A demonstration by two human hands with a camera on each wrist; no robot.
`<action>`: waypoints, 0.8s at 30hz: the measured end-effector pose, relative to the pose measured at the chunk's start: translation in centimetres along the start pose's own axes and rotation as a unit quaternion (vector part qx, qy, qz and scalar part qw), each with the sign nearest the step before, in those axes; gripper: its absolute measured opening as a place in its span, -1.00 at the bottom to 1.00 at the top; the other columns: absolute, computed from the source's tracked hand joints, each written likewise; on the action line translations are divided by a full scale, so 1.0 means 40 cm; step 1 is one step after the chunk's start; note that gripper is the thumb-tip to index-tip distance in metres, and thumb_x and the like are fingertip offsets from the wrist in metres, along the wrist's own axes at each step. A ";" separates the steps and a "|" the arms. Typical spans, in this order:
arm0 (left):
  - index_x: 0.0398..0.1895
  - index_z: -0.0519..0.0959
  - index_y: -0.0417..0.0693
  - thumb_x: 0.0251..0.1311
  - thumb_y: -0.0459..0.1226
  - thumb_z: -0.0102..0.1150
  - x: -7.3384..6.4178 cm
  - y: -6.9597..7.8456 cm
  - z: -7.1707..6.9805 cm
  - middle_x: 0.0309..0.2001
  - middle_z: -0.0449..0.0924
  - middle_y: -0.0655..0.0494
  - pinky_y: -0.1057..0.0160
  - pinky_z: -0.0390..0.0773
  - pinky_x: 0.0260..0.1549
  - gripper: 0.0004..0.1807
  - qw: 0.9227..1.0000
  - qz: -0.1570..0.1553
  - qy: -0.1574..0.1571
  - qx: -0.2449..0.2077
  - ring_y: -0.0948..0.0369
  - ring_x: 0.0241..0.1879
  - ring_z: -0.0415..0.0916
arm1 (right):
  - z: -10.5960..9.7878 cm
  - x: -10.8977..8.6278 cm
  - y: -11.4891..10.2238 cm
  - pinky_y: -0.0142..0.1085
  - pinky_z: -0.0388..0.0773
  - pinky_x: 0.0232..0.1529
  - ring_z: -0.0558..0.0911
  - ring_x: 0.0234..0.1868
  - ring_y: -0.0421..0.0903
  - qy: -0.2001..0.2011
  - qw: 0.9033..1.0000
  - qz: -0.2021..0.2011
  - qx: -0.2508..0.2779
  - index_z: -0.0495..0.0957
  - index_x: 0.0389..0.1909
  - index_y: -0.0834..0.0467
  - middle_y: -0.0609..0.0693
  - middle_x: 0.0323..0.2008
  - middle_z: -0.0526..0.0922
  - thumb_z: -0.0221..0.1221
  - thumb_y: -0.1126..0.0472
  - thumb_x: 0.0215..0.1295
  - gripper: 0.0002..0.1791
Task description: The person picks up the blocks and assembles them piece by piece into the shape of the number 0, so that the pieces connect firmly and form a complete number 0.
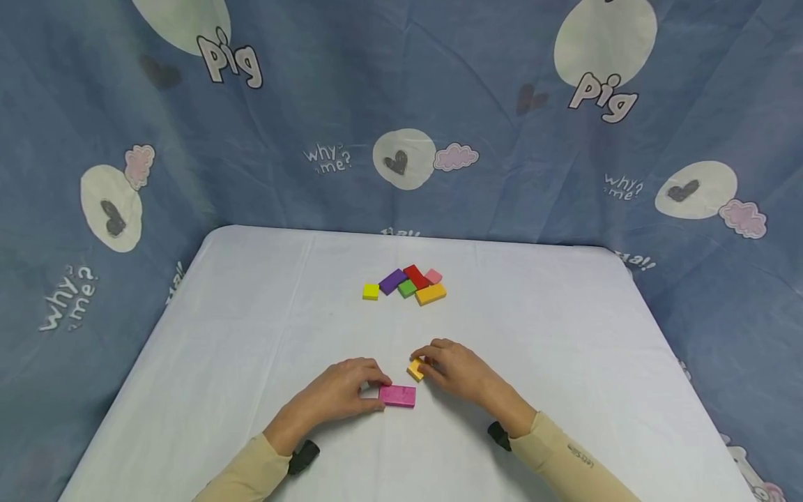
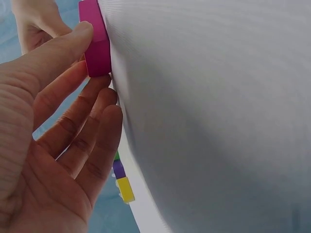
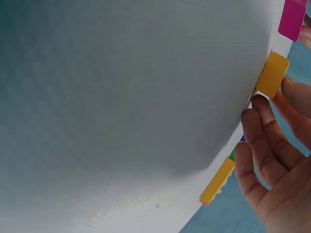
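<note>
Just in front of the person, a pink rectangular toy brick [image 1: 398, 396] lies on the white table. The left hand [image 1: 341, 392] pinches its left end between thumb and forefinger. In the left wrist view the thumb lies on the pink brick [image 2: 101, 57], with the other fingers loosely bent below. Up and to the right of it, the right hand [image 1: 461, 371] holds a small orange-yellow brick [image 1: 415, 369] with thumb and fingertips. The orange-yellow brick [image 3: 273, 74] stands close at the tabletop in the right wrist view, a short gap from the pink one.
Farther back is a loose group of bricks: yellow [image 1: 371, 291], purple [image 1: 392, 281], green [image 1: 407, 288], red [image 1: 415, 276], light pink [image 1: 433, 276] and orange [image 1: 431, 294]. A blue printed cloth [image 1: 502, 188] hangs behind and beside the white table [image 1: 219, 335].
</note>
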State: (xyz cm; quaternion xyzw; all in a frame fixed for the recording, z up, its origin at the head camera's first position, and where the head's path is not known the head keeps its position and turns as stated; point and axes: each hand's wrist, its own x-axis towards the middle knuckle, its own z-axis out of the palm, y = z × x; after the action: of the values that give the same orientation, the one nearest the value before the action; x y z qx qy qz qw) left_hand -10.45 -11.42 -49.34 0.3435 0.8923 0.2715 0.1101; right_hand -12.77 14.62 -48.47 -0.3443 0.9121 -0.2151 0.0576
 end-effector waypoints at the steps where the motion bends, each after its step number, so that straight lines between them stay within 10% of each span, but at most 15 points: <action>1: -0.08 0.71 0.04 0.04 -0.09 0.47 0.000 0.000 0.000 -0.23 0.57 0.36 0.27 0.50 -0.24 -0.65 1.000 0.000 0.000 0.000 0.38 -0.26 0.44 | -0.001 -0.001 0.000 -0.33 0.55 -0.16 0.53 -0.28 -0.23 0.000 1.000 -0.001 0.000 0.64 0.03 0.09 -0.12 -0.27 0.59 0.25 0.16 0.34 -0.72; 24: -0.10 0.71 0.04 0.05 -0.10 0.46 -0.002 0.008 -0.004 -0.22 0.58 0.34 0.29 0.49 -0.27 -0.66 1.000 0.001 0.002 -0.003 0.36 -0.27 0.45 | -0.008 -0.016 -0.006 -0.31 0.54 -0.11 0.55 -0.24 -0.24 -0.019 0.999 -0.010 0.044 0.65 0.00 0.15 -0.13 -0.26 0.61 0.28 0.17 0.30 -0.72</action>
State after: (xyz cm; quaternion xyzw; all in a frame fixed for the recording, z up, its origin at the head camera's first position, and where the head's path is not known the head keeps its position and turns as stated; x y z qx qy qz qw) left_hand -10.27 -11.35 -49.01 0.3437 0.8913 0.2748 0.1094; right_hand -12.21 14.98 -48.10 -0.3542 0.8972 -0.2488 0.0874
